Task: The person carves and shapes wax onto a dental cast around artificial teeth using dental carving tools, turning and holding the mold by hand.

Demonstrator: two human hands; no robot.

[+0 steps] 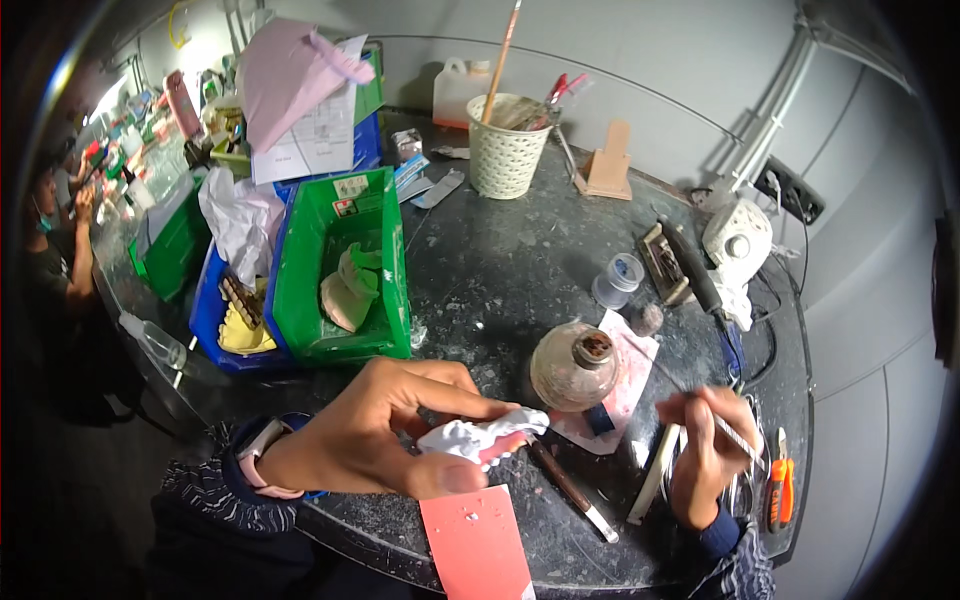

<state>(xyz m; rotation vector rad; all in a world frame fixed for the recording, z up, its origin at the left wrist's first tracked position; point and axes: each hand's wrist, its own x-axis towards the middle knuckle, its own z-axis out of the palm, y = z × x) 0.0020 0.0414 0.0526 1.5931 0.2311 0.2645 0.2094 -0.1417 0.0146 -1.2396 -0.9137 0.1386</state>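
My left hand [375, 432] is closed around a dental model [470, 438] of white material with pink wax and a row of white teeth. The thumb lies along its near side and the fingers along the far side. To the right, my right hand [705, 450] pinches a thin metal dental instrument [736, 440], its slim end pointing up and left toward a glass spirit burner [572, 372]. The instrument is apart from the model. Below the model lies a pink wax sheet [478, 545] with small crumbs on it. A brown-handled knife [565, 482] rests between my hands.
A green bin [400, 290] and a blue bin [205, 315] hold dental models at the left. Behind stand a white woven basket [500, 165] and a small clear jar [617, 280]. Orange-handled pliers [781, 490] and cables lie at the right. Another person [65, 240] sits far left.
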